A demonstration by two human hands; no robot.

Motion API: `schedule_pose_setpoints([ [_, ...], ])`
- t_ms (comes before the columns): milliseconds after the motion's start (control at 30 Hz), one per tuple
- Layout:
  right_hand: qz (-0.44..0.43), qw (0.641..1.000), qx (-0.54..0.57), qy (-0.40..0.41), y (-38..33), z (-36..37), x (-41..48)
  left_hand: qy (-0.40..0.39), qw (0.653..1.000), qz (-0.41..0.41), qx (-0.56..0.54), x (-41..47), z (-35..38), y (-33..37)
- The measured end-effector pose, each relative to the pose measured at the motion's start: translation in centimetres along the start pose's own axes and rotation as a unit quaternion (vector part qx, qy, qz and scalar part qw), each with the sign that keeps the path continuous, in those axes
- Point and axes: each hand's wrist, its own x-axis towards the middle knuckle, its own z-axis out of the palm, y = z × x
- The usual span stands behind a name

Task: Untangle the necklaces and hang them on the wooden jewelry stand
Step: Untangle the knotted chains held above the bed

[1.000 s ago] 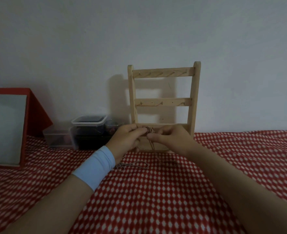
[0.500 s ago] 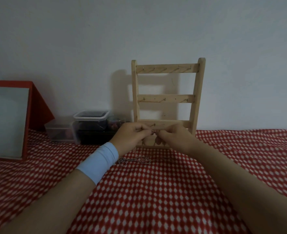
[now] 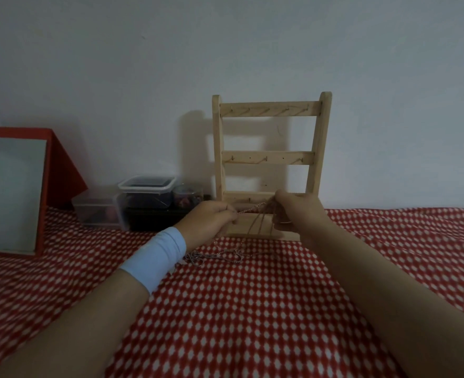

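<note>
A strand of the tangled necklaces point(image 3: 251, 211) is pinched at one end by the curled fingers of the left hand point(image 3: 211, 222) and at the other by those of the right hand point(image 3: 299, 211), and is held stretched between them just in front of the lowest rail of the wooden jewelry stand point(image 3: 270, 159). Further strands are seen hanging down to a knotted heap lying on the red-and-white checked cloth point(image 3: 252, 309) beside the left wrist, on which a pale blue wristband point(image 3: 157, 257) is worn. Clear plastic containers point(image 3: 146, 195) are set left of the stand.
</note>
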Motion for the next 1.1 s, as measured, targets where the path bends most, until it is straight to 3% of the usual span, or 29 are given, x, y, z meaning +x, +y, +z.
schedule_pose_setpoints([
  [133,0.1,0.987,0.089,-0.084,0.2,-0.3,0.3,-0.032,0.983,0.032,-0.176,-0.1,-0.9,-0.1],
  [267,0.116,0.962,0.205,-0.135,0.2,-0.3,0.5,-0.113,0.91,0.032,-0.398,-0.1,-1.5,0.0],
  [367,0.085,0.961,0.239,-0.112,0.1,-0.3,0.8,-0.168,0.887,0.012,-0.429,-0.5,-2.6,0.3],
  [500,0.042,0.977,0.211,-0.004,0.1,-0.3,1.2,-0.293,0.851,-0.028,-0.435,-0.7,-4.2,-0.2],
  [600,0.013,0.981,0.194,-0.014,0.2,0.0,1.1,-0.344,0.829,-0.043,-0.439,-0.9,-4.5,-0.7],
  [700,-0.019,0.987,0.148,-0.058,0.3,0.0,0.9,-0.366,0.855,-0.085,-0.356,-1.5,-4.5,-0.5],
  [767,-0.037,0.988,0.127,-0.077,0.2,-0.1,0.8,-0.359,0.893,-0.126,-0.242,-1.7,-4.3,0.0],
  [900,-0.052,0.992,0.072,-0.09,0.2,-0.3,0.5,-0.193,0.965,-0.177,-0.031,-0.9,-2.8,0.7],
  [967,-0.05,0.99,0.082,-0.1,0.2,-0.6,0.6,-0.168,0.966,-0.179,0.078,-0.8,-2.7,0.9],
  [1100,-0.039,0.992,-0.033,-0.114,0.4,-1.0,0.4,-0.216,0.931,-0.12,0.269,-1.1,-3.1,1.5],
])
